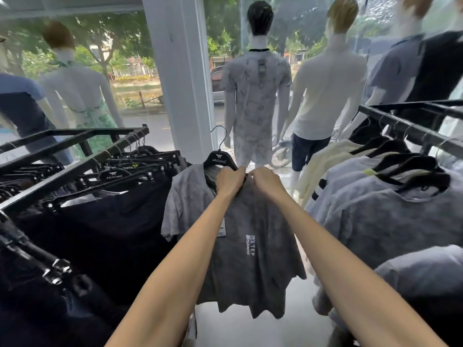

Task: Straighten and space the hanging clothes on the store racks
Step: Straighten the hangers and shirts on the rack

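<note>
A grey mottled T-shirt (pixel 253 259) with white "XTEP RUNNING" print hangs on a black hanger (pixel 218 159) held in the air between two racks, off any rail. My left hand (pixel 229 181) grips the shirt's collar at the hanger's shoulder. My right hand (pixel 266 182) pinches the fabric right beside it, the two hands touching. A white tag (pixel 221 227) dangles below my left wrist. The hanger's hook points up, free.
A black metal rack (pixel 75 156) on the left carries dark trousers on clip hangers. Another black rack (pixel 411 128) on the right holds grey and cream shirts. Several dressed mannequins (pixel 255 96) stand at the window ahead beside a white pillar (pixel 180 71).
</note>
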